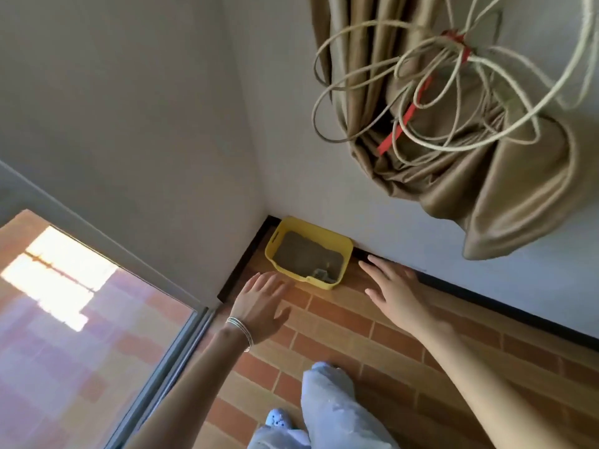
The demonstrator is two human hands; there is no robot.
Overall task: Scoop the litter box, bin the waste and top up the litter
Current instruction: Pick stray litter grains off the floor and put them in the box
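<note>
Litter box (pixel 324 284): yellow plastic, rectangular, slot handle in its left end. Sits upright on brick-pattern floor (pixel 337 322), tucked into the wall (pixel 291 157) corner. Grey litter (pixel 301 251) inside, surface uneven. Small grey item (pixel 320 273) at the near right corner, too small to identify.

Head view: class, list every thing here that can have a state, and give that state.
Litter box: upright on the floor, uncovered, partly filled with litter.
Left hand: open, empty.
Right hand: open, empty.
Curtain: gathered in a bunch, hanging clear of the floor.
</note>
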